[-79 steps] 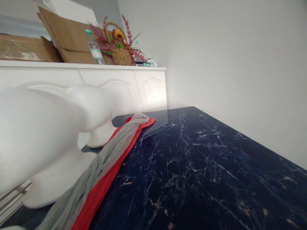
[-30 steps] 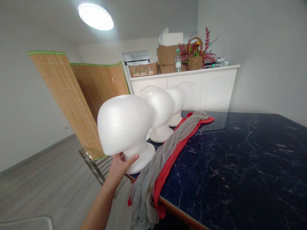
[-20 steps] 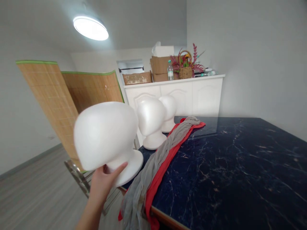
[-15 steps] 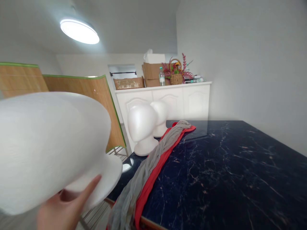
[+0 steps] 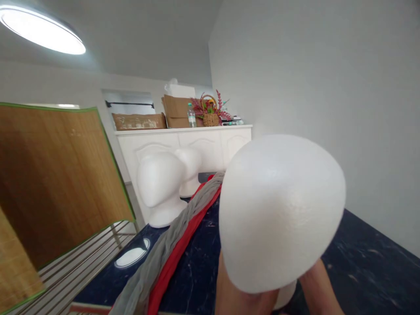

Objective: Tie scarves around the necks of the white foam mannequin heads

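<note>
A white foam mannequin head (image 5: pixel 282 210) fills the right of the view, seen from above at close range over the table. My left hand (image 5: pixel 238 286) is under its left side, closed at the neck, with most of the fingers behind the head. On the other side my right hand (image 5: pixel 316 280) reaches to the neck; its fingertips are hidden. Part of the white base (image 5: pixel 285 295) shows between the hands. Two more white mannequin heads, a nearer one (image 5: pixel 160 181) and a farther one (image 5: pixel 190 164), stand along the table's left edge.
A grey scarf (image 5: pixel 164 249) and a red cloth (image 5: pixel 177 249) run lengthwise over the dark marbled table (image 5: pixel 200 262). Behind stands a white cabinet (image 5: pixel 210 135) with cardboard boxes (image 5: pixel 177 109), a bottle (image 5: pixel 191 116) and a flower basket (image 5: pixel 210 119). A slatted metal rack (image 5: pixel 88 258) and bamboo mat (image 5: pixel 62 175) are left.
The held mannequin head has moved from the far left to the right, over the table. My right hand has come into view at its neck. The camera view has turned right.
</note>
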### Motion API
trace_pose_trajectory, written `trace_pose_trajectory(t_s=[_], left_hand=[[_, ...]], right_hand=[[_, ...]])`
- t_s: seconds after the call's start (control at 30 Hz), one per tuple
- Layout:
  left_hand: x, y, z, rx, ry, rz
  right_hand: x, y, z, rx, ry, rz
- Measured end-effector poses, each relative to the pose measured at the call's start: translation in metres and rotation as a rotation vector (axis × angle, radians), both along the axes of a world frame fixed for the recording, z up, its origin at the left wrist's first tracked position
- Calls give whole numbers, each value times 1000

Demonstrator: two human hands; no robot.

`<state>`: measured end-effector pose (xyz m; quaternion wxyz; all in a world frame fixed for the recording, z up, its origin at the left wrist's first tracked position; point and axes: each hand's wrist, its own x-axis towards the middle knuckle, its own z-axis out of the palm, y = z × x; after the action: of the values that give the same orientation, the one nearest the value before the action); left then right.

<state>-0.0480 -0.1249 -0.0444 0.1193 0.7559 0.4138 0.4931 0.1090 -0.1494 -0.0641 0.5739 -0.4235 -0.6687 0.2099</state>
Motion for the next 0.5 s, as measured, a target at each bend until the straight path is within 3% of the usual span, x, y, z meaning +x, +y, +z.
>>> trace_pose_trajectory(t_s=[0.13, 0.27, 0.37, 0.5], left_hand=[[14, 8, 16, -18, -18, -129], [15, 23, 33, -101, 10, -205], [13, 36, 39, -158, 22, -243], [8, 49, 30, -257, 9, -282]], right_hand=[[27, 22, 22, -1, 153, -81], [47, 60, 41, 51, 227, -43], [54, 85, 40, 56, 193, -8], [57, 100, 21, -35, 137, -1]])
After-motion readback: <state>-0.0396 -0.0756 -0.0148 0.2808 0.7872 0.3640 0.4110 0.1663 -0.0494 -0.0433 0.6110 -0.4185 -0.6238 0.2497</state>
